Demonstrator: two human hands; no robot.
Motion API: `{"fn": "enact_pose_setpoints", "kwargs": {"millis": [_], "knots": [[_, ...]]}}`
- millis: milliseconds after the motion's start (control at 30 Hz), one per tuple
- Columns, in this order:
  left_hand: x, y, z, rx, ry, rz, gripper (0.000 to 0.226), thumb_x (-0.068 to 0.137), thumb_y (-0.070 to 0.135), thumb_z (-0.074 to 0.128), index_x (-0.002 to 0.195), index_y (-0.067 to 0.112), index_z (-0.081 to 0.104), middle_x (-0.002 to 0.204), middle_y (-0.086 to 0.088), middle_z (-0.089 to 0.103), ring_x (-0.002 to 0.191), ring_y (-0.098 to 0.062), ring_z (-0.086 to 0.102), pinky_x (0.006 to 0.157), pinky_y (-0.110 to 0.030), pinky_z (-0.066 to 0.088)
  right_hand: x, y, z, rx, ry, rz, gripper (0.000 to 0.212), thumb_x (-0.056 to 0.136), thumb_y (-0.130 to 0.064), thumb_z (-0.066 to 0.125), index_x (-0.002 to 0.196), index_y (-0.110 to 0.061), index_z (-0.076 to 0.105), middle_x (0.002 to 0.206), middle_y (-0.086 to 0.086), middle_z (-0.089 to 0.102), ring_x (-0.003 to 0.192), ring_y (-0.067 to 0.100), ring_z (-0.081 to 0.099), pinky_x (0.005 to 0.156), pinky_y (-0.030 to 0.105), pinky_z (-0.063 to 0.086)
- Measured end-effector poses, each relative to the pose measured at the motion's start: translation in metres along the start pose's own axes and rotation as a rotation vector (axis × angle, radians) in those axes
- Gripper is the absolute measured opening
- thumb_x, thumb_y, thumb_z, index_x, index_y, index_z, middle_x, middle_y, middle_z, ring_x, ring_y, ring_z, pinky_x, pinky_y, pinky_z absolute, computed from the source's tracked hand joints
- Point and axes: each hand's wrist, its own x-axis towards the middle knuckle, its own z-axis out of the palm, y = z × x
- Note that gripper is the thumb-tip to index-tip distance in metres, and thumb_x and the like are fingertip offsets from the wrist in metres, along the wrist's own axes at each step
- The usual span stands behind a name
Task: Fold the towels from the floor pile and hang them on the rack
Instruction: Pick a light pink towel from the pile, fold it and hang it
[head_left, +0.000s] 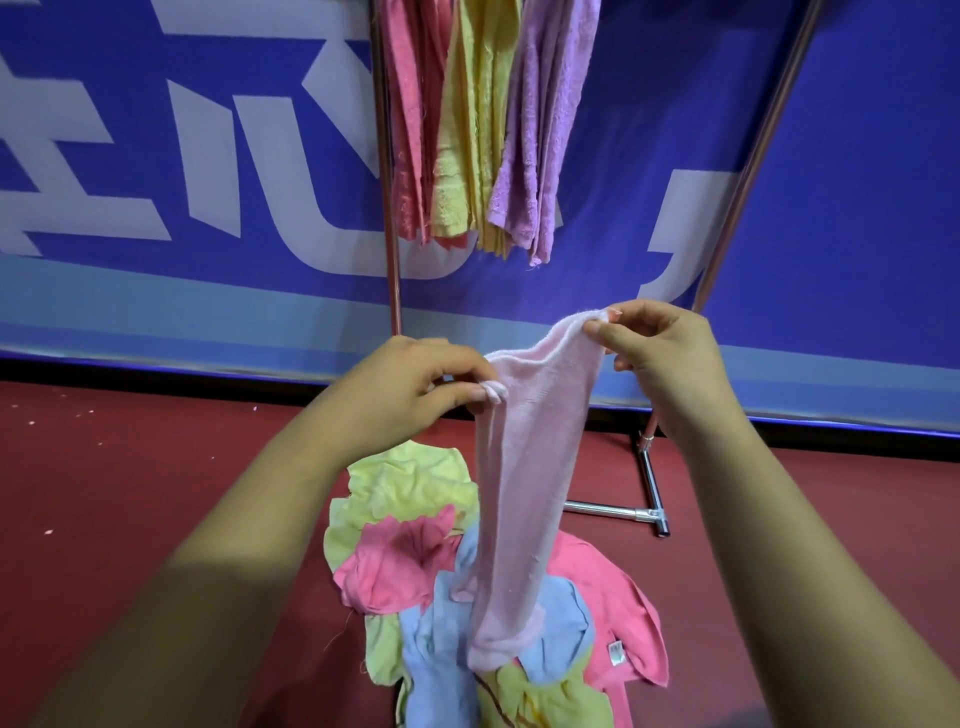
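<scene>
Both hands up, pale pink towel (524, 467) stretched between them!
Left hand (410, 384) pinches one top corner, right hand (660, 353) the other; it dangles over the floor pile (415, 571), below the rack (387, 208).

Counts: 3 towels hung on the rack (388, 156): 1 pink towel (410, 130), 1 yellow towel (475, 130), 1 purple towel (545, 130); overlapping folds could have hidden more. 1 pale pink towel (524, 467) was pinched by 2 hands, left hand (410, 384) and right hand (665, 358). The floor pile (441, 639) showed 3 colours; piece count couldn't be told.
</scene>
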Motion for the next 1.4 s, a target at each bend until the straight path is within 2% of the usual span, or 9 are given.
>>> {"fn": "enact_pose_setpoints", "kwargs": {"millis": [200,267,367,533,733,867,967,1167,1400], "knots": [[0.002,0.015,0.003,-0.057,0.038,0.189,0.018,0.09,0.032,0.068,0.085,0.015,0.07,0.118,0.014,0.06,0.118,-0.012,0.05,0.104,-0.021,0.035,-0.004,0.0,0.011,0.048,-0.101,-0.007,0.01,0.084,-0.018,0.079,0.08,-0.012,0.071,0.062,-0.003,0.062,0.058,0.015,0.051,0.06,0.027,0.045],[0.003,0.019,0.003,-0.117,0.013,0.168,0.021,0.09,0.034,0.067,0.087,0.013,0.07,0.103,0.012,0.069,0.109,-0.013,0.059,0.096,-0.026,0.044,-0.006,-0.001,0.016,0.098,-0.155,0.002,0.011,0.083,-0.016,0.08,0.08,-0.011,0.071,0.063,0.001,0.061,0.058,0.018,0.05,0.06,0.029,0.043],[0.004,0.017,0.008,-0.013,0.109,0.075,0.017,0.088,0.038,0.065,0.086,0.022,0.071,0.08,0.027,0.064,0.088,0.004,0.055,0.082,-0.011,0.039,-0.01,-0.003,0.023,0.197,-0.235,0.012,0.01,0.08,-0.01,0.081,0.079,-0.008,0.071,0.067,0.008,0.063,0.06,0.022,0.052,0.064,0.035,0.045],[0.007,0.009,0.013,0.122,0.301,0.039,0.02,0.087,0.043,0.064,0.085,0.025,0.069,0.08,0.019,0.063,0.084,-0.008,0.055,0.087,-0.021,0.032,-0.019,-0.008,0.039,0.266,-0.275,0.017,0.012,0.085,-0.002,0.075,0.088,0.008,0.069,0.069,0.006,0.069,0.063,0.021,0.058,0.061,0.028,0.052],[-0.002,0.018,0.003,-0.477,-0.133,0.057,0.01,0.085,0.031,0.068,0.079,0.024,0.065,0.102,0.011,0.07,0.11,-0.01,0.064,0.086,-0.017,0.043,-0.01,0.005,0.036,0.158,-0.13,0.086,0.015,0.089,-0.008,0.069,0.082,0.005,0.068,0.06,0.005,0.059,0.055,0.018,0.05,0.059,0.032,0.046],[-0.002,0.021,0.007,-0.26,-0.248,0.128,0.004,0.089,0.027,0.071,0.086,0.023,0.071,0.09,0.005,0.066,0.084,-0.015,0.062,0.076,-0.027,0.047,-0.01,0.008,0.032,0.148,-0.204,0.112,0.012,0.086,-0.008,0.073,0.085,0.003,0.069,0.067,0.009,0.06,0.058,0.021,0.05,0.059,0.028,0.046],[0.002,0.01,0.012,-0.102,-0.09,0.068,0.011,0.087,0.034,0.073,0.089,0.023,0.075,0.086,0.007,0.065,0.082,-0.016,0.062,0.075,-0.034,0.049,-0.012,0.003,0.032,0.163,-0.204,0.075,0.013,0.085,-0.009,0.076,0.085,0.003,0.07,0.067,0.008,0.063,0.059,0.019,0.054,0.061,0.028,0.049],[0.006,0.009,0.02,-0.077,0.262,-0.059,0.008,0.088,0.03,0.075,0.091,0.023,0.077,0.076,0.004,0.056,0.07,-0.008,0.055,0.053,-0.02,0.046,-0.026,-0.01,0.04,0.286,-0.298,0.004,0.005,0.087,0.002,0.072,0.091,0.004,0.069,0.07,0.012,0.065,0.062,0.019,0.06,0.066,0.03,0.056],[0.008,0.006,0.023,-0.055,0.369,-0.082,0.011,0.086,0.031,0.076,0.088,0.02,0.077,0.076,0.002,0.061,0.072,-0.01,0.056,0.063,-0.014,0.038,-0.03,-0.011,0.047,0.29,-0.305,-0.095,0.013,0.089,0.015,0.057,0.089,0.006,0.066,0.072,0.009,0.065,0.065,0.022,0.062,0.068,0.029,0.056]]}}
